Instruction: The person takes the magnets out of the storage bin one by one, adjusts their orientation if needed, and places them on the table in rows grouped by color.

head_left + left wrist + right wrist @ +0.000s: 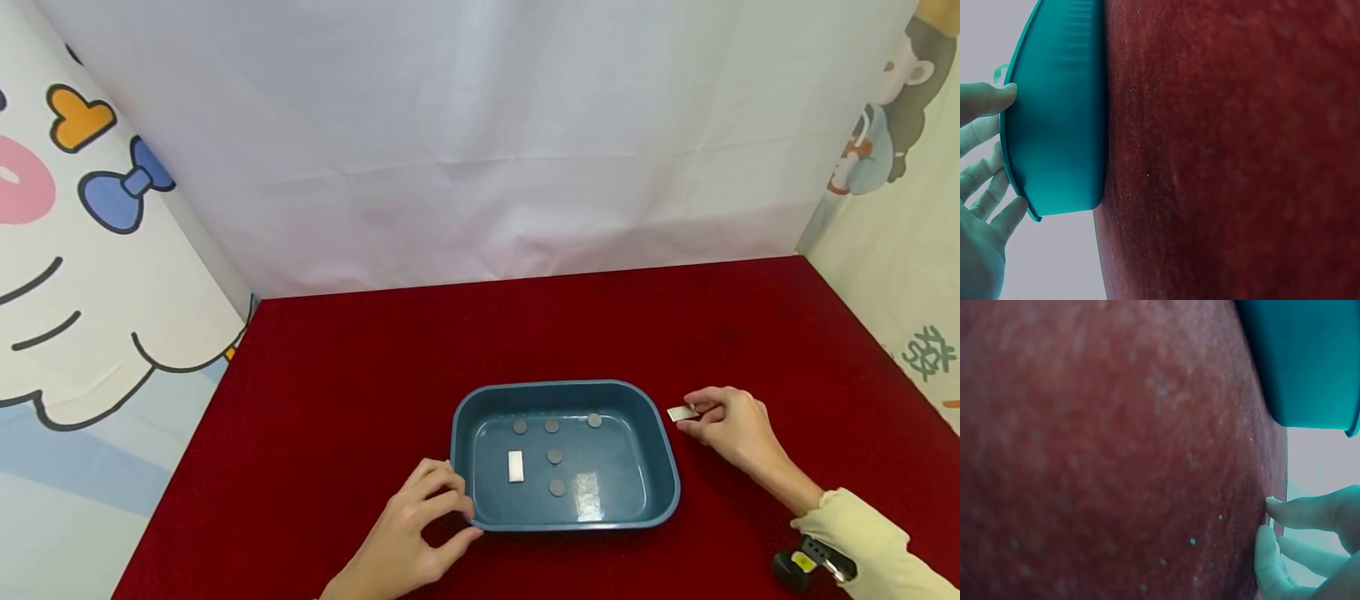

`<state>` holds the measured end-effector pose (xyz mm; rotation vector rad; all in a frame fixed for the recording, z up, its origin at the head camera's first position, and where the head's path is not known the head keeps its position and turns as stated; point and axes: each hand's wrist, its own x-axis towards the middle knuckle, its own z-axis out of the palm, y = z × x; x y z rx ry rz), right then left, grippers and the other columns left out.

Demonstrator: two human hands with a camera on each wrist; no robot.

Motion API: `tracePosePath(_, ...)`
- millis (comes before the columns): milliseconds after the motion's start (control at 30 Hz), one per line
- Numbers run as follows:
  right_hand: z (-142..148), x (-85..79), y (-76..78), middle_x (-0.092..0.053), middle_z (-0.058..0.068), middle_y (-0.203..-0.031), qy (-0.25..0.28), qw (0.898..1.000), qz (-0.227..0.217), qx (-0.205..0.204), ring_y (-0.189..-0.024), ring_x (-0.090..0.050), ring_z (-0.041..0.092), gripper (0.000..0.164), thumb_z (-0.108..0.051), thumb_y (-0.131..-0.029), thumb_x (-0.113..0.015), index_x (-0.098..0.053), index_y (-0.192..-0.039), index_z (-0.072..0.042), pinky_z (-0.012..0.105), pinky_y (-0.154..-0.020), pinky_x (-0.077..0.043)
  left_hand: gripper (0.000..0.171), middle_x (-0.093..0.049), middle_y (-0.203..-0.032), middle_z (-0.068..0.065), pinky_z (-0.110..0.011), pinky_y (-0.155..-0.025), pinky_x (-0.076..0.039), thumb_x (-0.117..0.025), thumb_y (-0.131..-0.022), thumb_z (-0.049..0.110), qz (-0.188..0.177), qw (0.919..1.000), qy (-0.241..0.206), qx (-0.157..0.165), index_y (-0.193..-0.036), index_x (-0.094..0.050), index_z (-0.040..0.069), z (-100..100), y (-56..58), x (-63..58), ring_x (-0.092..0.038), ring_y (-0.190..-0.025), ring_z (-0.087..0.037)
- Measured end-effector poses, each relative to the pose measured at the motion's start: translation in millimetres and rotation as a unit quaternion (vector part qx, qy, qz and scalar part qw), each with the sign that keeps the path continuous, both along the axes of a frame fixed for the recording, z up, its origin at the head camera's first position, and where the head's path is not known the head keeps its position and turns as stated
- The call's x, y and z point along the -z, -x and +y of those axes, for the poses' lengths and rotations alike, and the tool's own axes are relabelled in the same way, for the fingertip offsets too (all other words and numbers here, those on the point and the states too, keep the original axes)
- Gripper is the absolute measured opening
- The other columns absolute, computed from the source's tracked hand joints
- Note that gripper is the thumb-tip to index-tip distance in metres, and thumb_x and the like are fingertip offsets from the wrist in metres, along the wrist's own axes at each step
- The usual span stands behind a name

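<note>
My left hand (420, 525) holds the near left corner of a blue plastic tray (570, 527). In the left wrist view its fingers (988, 165) meet the rim, with the thumb tip lapping over the outer side. To the right of the tray, my right hand (731, 425) pinches a small flat white rectangular piece (679, 413) between thumb and fingers, low over the red cloth. Fingertips hide most of that piece in the right wrist view. Inside the tray lie a similar white piece (515, 467) and several grey round discs (554, 457).
Red cloth (360, 367) covers the table around the tray. A pale curtain (480, 150) hangs along the back edge, with cartoon-printed sheets (82, 275) at both sides. A dark strap with a small device (817, 562) sits at the right sleeve.
</note>
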<state>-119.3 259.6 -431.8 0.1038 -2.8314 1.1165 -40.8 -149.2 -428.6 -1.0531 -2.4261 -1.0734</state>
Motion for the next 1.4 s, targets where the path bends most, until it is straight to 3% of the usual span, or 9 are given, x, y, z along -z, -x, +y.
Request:
tracePosePath(333,0.9,-0.7,3.8,-0.062,0.009,-0.077,-0.033,0.999,-0.005,-0.036,-0.056,-0.055,0.010,0.014,-0.001,-0.075,-0.076,-0.069,-0.086,0.004,0.023,-0.047,-0.043,0.023,-0.051,-0.097,0.016,-0.030,-0.085,-0.047,-0.080,-0.074,0.016,0.001,1.0000,0.002,-0.005,-0.084,-0.061,0.025,-1.0,-0.8,1.1,-0.045,-0.099,-0.007)
tracePosePath(833,2.5,4.0,-3.0,-0.055,0.009,-0.080,-0.033,0.997,-0.022,-0.066,-0.055,-0.052,0.009,0.012,0.007,-0.076,-0.071,-0.069,-0.088,0.004,0.022,-0.046,-0.046,0.022,-0.050,-0.097,0.013,-0.025,-0.083,-0.047,-0.078,-0.075,0.014,0.007,0.9998,-0.019,0.006,-0.085,-0.061,0.023,0.7,-7.5,7.8,-0.046,-0.099,-0.010)
tracePosePath(1100,4.5,2.6,0.0,-0.059,0.008,-0.082,-0.054,0.995,0.025,-0.074,-0.060,-0.050,0.009,0.016,0.012,-0.073,-0.068,-0.070,-0.086,0.004,0.022,-0.051,-0.040,0.024,-0.052,-0.098,0.013,-0.029,-0.086,-0.047,-0.080,-0.073,0.014,0.008,0.9998,-0.017,0.008,-0.085,-0.061,0.023,0.6,-4.2,6.0,-0.047,-0.100,-0.010)
tracePosePath(1400,6.1,-2.7,3.2,-0.060,0.007,-0.080,-0.064,0.993,0.046,-0.084,-0.060,-0.050,0.007,0.020,0.014,-0.070,-0.065,-0.070,-0.086,0.002,0.022,-0.051,-0.040,0.025,-0.051,-0.096,0.014,-0.030,-0.091,-0.045,-0.081,-0.072,0.014,0.012,0.9998,-0.015,0.001,-0.084,-0.061,0.023,1.2,-0.2,2.0,-0.046,-0.099,-0.009)
